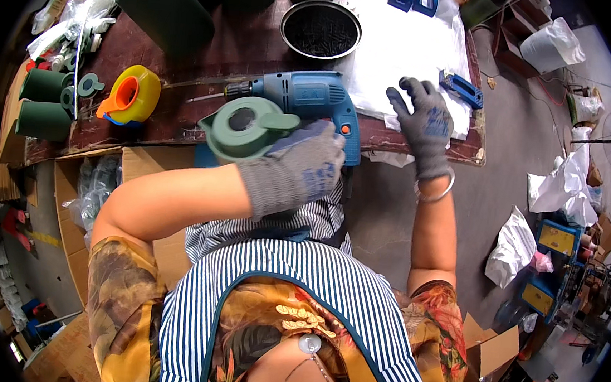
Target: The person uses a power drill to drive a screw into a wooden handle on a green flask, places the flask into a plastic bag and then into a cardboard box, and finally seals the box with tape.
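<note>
My left hand (299,163), in a grey glove with blue print, is closed on a green plastic jug (227,142) with a spout, a side tab and a round dark opening on top. Its grip is partly hidden. Just beyond lies a blue power drill (302,92) on its side, its long bit pointing left. My right hand (425,125), also gloved, hovers with fingers spread near a white sheet (377,60) and holds nothing. Behind the drill, a metal bowl (282,25) holds many small black pieces, perhaps screws.
A yellow and orange tape dispenser (151,96) sits left on the dark red table (192,74). Larger green containers (165,11) stand at the back, smaller green ones (42,120) at far left. A blue slotted part (462,90) lies at the right edge. An open cardboard box (71,208) stands below.
</note>
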